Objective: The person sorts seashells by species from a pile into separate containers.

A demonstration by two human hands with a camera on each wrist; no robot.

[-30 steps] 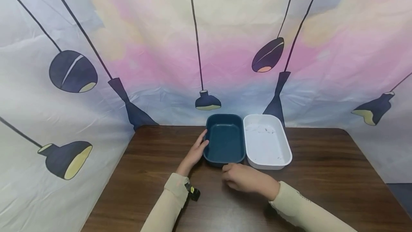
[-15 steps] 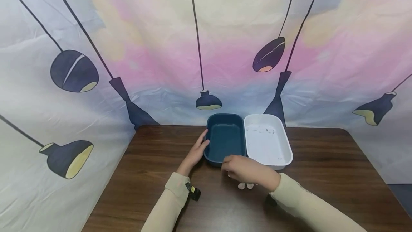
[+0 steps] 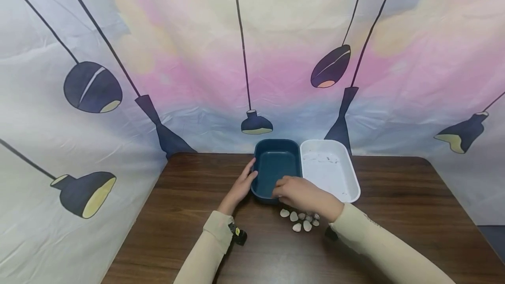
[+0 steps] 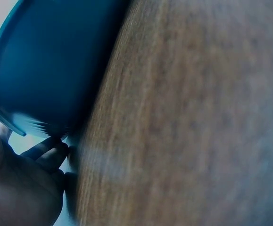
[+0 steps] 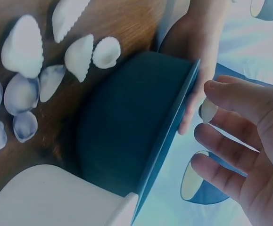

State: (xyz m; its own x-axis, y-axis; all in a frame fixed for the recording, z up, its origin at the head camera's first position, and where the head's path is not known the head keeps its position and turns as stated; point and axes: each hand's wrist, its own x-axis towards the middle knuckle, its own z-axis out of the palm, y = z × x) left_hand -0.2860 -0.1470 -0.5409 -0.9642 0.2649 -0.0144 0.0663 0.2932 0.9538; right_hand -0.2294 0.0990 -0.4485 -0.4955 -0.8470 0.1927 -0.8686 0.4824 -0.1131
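A dark teal rectangular dish point(image 3: 276, 165) stands at the back of the table. My left hand point(image 3: 239, 187) holds its left side; in the left wrist view the fingers point(image 4: 51, 153) touch the outer wall below the rim. Over the near edge of this dish, my right hand point(image 3: 296, 193) pinches a small pale seashell point(image 5: 208, 111) between thumb and finger, seen in the right wrist view. Several seashells point(image 3: 307, 225) lie on the table below the right hand, pale ones and greyish ones; the right wrist view shows scalloped edges on some point(image 5: 25, 47).
A white dish point(image 3: 331, 174) with small dark specks inside stands against the teal dish's right side. Both are on a brown wooden table point(image 3: 189, 196). Behind it hangs a cloth point(image 3: 197, 56) printed with lamps.
My right hand has risen from the table in front of the teal dish to over its near edge, bringing the seashells below into view. The left hand stays at the dish's side.
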